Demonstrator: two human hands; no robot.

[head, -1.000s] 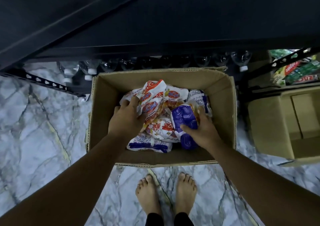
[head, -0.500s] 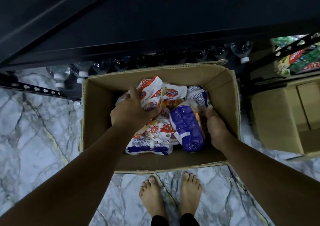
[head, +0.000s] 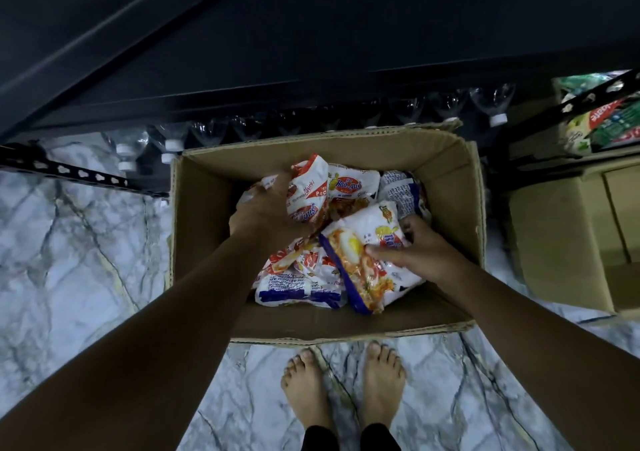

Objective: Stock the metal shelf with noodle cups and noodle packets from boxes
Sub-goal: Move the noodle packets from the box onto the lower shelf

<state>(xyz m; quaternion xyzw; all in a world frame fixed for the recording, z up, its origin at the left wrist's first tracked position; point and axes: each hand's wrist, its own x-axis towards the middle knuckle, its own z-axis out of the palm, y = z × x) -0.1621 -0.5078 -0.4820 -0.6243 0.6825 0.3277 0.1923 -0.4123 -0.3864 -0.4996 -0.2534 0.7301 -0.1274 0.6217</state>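
Observation:
An open cardboard box (head: pixel 207 236) stands on the floor in front of my feet, with several noodle packets heaped inside. My left hand (head: pixel 263 215) grips a white and orange noodle packet (head: pixel 306 194) near the box's back. My right hand (head: pixel 419 250) pinches a white packet with a blue edge (head: pixel 360 260) and tilts it face up over the heap. More packets (head: pixel 298 288) lie loose below. The dark metal shelf (head: pixel 311 52) spans the top of the view above the box.
Clear plastic bottles (head: pixel 173 146) line the floor under the shelf behind the box. A second cardboard box (head: pixel 561 243) stands at the right, with green and red packaged goods (head: pixel 602 121) on a rack beyond it. The floor is grey marble (head: pixel 76 250).
My right hand has turned the blue-edged packet over, so its printed face shows. My left hand keeps its hold on the white and orange packet. The view has shifted slightly.

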